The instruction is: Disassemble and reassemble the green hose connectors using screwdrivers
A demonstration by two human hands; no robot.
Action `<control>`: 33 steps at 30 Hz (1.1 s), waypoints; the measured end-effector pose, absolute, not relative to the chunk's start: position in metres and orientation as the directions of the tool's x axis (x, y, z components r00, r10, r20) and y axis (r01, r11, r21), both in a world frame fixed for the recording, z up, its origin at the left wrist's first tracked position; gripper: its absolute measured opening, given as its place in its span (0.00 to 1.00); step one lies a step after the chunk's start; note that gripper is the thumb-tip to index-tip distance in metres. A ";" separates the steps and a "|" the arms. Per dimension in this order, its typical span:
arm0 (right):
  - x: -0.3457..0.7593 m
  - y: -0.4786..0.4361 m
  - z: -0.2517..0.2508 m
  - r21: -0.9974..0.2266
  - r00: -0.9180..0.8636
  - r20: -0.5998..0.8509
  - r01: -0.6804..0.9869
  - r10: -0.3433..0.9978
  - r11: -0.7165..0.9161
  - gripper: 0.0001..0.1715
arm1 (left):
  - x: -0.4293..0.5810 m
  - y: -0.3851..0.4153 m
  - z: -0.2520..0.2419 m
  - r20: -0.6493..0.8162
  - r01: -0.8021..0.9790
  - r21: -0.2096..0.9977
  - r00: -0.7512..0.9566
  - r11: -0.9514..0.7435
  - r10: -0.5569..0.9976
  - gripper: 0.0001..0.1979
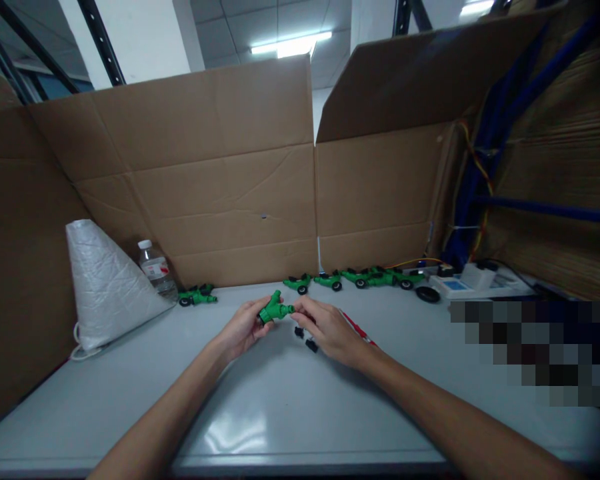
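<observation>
A green toy part (275, 309) is held above the table in the fingers of my left hand (244, 327), which wraps its left end. At its narrow right tip, the fingers of my right hand (327, 328) are pinched together; whether a small piece sits between them is too small to tell. Two small black pieces, one (299, 331) and another (311, 345), lie on the table just below my right hand. A red tool (359, 329) lies partly hidden behind that hand.
Several green toy vehicles (361, 277) line the back by the cardboard wall (220, 200), with another (197, 295) at left. A silver bag (110, 287) and a bottle (157, 270) stand at the left. A power strip (480, 283) lies at back right of the table (280, 413).
</observation>
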State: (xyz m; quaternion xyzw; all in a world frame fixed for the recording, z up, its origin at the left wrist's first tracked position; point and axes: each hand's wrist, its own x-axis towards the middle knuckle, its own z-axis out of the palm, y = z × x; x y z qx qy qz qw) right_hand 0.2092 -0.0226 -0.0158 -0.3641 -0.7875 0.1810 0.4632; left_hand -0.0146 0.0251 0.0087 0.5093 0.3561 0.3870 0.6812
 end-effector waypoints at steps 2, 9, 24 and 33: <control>0.208 -0.022 -0.016 -0.705 -0.313 0.558 0.309 0.768 0.638 0.10 | -0.016 0.026 0.009 -0.086 -0.131 0.978 0.453 0.161 0.888 0.21; 0.203 -0.026 -0.012 -0.848 -0.444 0.399 0.153 0.802 0.507 0.09 | -0.016 0.027 0.007 0.040 -0.016 0.999 0.421 -0.037 0.906 0.24; 0.216 -0.024 -0.013 -0.235 -0.418 0.392 0.816 0.820 0.528 0.11 | -0.021 0.030 0.006 0.601 0.345 0.713 0.149 -0.611 0.785 0.20; 0.224 -0.012 -0.014 -0.247 -0.279 0.333 0.896 0.901 0.369 0.20 | -0.024 0.035 0.001 0.583 0.518 0.541 0.336 -0.662 0.739 0.18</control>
